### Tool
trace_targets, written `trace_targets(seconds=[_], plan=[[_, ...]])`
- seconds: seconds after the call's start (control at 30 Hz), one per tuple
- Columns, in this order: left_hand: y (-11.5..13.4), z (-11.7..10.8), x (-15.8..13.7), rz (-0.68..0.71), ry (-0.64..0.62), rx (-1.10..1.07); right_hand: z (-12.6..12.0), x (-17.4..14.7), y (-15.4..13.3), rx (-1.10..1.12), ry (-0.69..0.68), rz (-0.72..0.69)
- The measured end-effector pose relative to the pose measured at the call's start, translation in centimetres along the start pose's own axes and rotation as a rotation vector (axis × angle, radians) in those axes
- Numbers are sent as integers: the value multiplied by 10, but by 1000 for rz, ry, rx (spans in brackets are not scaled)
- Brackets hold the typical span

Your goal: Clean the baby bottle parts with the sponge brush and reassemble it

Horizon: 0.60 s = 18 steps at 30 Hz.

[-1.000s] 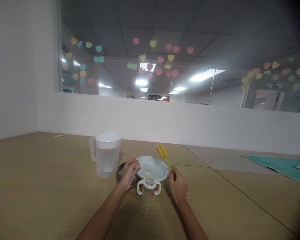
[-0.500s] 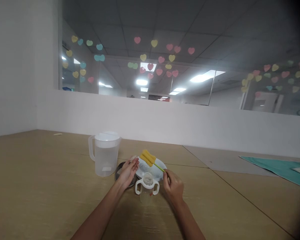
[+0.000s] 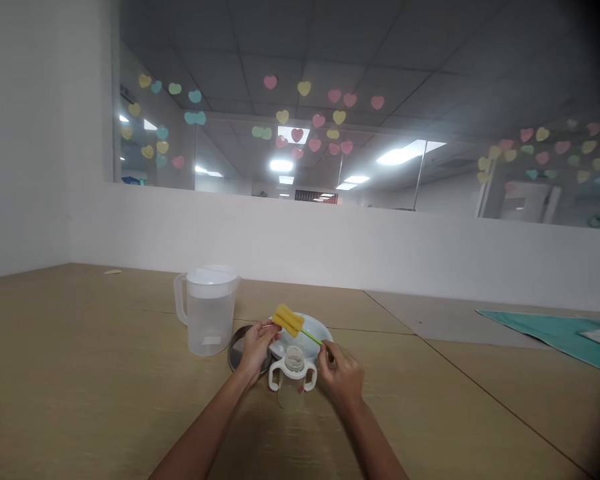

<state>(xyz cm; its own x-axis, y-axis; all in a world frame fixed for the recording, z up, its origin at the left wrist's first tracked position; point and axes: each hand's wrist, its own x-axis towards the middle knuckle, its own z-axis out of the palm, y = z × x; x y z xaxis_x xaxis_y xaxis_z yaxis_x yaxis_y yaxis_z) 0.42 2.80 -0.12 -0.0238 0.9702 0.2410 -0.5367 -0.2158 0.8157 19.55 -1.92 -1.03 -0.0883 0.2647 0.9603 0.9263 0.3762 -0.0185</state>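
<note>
My right hand [image 3: 344,372] grips the thin green handle of a bottle brush [image 3: 289,320], whose yellow sponge head points up and left over the bowl. My left hand [image 3: 259,345] has its fingers closed at the left end of the sponge. Something small and pale seems to be in those fingers, but I cannot make out what. Between my wrists a clear baby bottle [image 3: 293,387] stands upright and uncapped, with a white two-handled ring around its neck. Behind it sits a white bowl [image 3: 320,328], partly hidden by the brush and my hands.
A dark round metal dish [image 3: 235,353] lies partly under my left hand. To its left stands a translucent lidded pitcher [image 3: 211,320] holding liquid. A teal cloth [image 3: 535,327] lies far right on the wooden table [image 3: 105,373]. A low white wall [image 3: 300,247] with a window rises behind.
The sponge head has moved left and slightly down, up to my left fingers. My left hand has closed in around its end. My right hand has shifted slightly left with the handle.
</note>
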Motion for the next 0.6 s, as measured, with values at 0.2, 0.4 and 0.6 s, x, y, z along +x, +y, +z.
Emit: trace_targets(seconds=[0.2,0.4,0.6], plan=[[-2,-2,3,-20,55,-82,0,1,2,-64,64,12],[0,-4,6,-101,-5,-284,1,0,-2,-56,20,78],[3,-4,9,-104,-88,-410,-1,2,0,-84,-12,-71]])
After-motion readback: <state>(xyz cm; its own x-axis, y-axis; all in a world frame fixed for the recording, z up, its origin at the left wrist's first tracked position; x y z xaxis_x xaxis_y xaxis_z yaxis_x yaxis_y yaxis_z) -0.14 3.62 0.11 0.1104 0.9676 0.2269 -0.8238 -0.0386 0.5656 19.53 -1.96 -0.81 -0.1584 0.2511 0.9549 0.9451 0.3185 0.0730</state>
